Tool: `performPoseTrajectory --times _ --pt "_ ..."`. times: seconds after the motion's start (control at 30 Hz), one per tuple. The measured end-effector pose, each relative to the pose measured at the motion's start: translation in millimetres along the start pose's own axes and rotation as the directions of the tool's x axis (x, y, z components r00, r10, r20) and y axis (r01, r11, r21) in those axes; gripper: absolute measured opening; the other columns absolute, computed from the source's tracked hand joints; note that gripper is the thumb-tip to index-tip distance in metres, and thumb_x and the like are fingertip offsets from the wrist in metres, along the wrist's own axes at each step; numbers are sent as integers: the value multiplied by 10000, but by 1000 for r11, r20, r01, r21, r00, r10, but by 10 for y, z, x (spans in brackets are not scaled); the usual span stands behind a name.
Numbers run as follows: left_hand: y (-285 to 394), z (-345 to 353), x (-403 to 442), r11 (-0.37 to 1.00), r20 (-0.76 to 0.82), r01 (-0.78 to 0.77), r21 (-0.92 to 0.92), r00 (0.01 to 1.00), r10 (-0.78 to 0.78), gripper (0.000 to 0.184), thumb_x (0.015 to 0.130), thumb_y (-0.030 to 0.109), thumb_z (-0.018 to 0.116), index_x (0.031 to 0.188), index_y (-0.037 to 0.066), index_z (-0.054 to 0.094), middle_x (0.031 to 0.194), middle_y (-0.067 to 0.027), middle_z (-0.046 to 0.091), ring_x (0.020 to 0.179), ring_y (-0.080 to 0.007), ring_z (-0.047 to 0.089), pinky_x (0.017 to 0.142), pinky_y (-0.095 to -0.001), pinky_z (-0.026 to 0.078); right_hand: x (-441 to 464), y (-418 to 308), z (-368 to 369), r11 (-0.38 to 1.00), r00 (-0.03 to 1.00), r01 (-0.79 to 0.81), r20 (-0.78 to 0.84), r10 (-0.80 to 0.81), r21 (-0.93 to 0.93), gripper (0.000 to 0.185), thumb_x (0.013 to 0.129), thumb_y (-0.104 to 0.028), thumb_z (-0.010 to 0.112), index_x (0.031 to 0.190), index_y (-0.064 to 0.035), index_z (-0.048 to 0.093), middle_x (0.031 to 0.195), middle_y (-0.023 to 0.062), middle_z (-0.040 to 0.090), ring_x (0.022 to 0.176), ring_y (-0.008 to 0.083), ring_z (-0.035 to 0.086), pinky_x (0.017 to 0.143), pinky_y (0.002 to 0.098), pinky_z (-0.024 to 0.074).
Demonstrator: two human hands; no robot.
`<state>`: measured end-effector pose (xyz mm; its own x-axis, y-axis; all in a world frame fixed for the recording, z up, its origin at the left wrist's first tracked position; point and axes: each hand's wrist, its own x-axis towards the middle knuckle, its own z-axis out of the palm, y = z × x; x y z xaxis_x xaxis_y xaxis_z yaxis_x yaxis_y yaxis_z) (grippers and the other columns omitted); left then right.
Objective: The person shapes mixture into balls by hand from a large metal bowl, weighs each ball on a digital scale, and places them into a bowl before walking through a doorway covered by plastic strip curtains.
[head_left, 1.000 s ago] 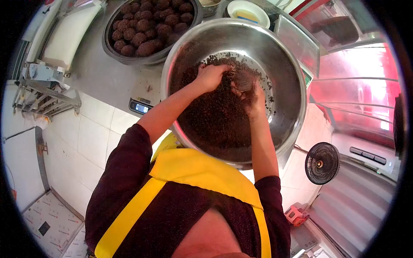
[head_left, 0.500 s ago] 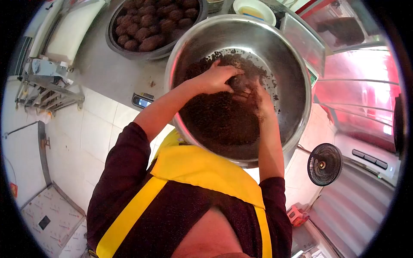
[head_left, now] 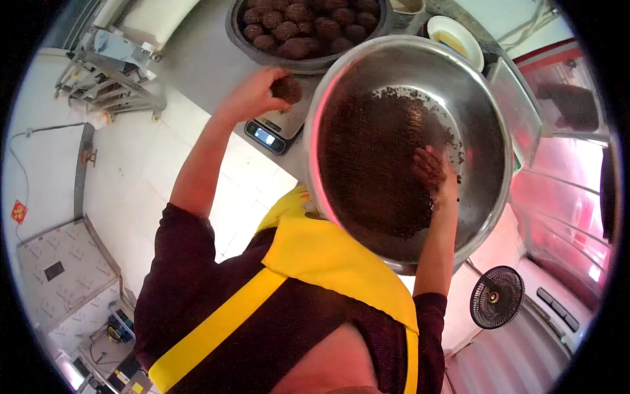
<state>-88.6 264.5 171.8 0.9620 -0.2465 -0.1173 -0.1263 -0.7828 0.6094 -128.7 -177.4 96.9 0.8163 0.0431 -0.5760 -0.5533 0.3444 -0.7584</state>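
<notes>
My left hand [head_left: 251, 95] is closed around a dark brown crumbly ball [head_left: 287, 90]. It is over a small digital scale [head_left: 266, 136] with a lit display, left of the big bowl. Whether the ball touches the scale's plate, I cannot tell. Inside the large steel bowl [head_left: 479, 98], my right hand [head_left: 434, 174] has its fingers stretched out and coated with crumbs. Loose dark brown crumbs [head_left: 374, 157] cover much of the bowl's bottom, beside and under that hand.
A dark tub [head_left: 241, 41] full of similar brown balls [head_left: 298, 29] stands behind the scale. Beyond the bowl is a white dish [head_left: 453, 39] with something yellowish in it. A black fan [head_left: 497, 297] is at the lower right, and a metal rack [head_left: 108, 85] at the left.
My left hand has moved left out of the bowl to above the scale, carrying a ball. My right hand stays in the bowl, apart from the left. The view has shifted.
</notes>
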Motion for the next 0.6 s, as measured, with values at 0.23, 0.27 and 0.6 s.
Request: performPoseTrajectory --times 0.23,0.27,0.6 --pt "-898 781 -1 927 3 193 322 979 -205 669 613 158 762 1217 49 496 1060 -214 540 1059 -378 516 906 -418 438 95 85 109 991 998 5 58 3 -131 611 913 -487 492 1231 34 466 1198 190 562 1062 297 569 914 415 460" --pt "-924 812 -3 928 -8 193 319 980 -201 694 611 167 771 1232 54 483 1061 -216 533 1064 -381 511 907 -418 437 94 88 107 988 997 4 72 7 -152 639 910 -499 488 1255 37 452 1226 190 547 1088 298 555 932 421 449" --pt "-1097 152 -208 958 -24 283 -47 958 -285 695 682 265 795 1243 22 465 1112 -176 547 1009 -275 553 873 -353 461 73 135 11 983 999 -11 -33 5 -183 604 910 -481 507 1225 33 478 1160 169 590 1035 277 585 894 397 467"
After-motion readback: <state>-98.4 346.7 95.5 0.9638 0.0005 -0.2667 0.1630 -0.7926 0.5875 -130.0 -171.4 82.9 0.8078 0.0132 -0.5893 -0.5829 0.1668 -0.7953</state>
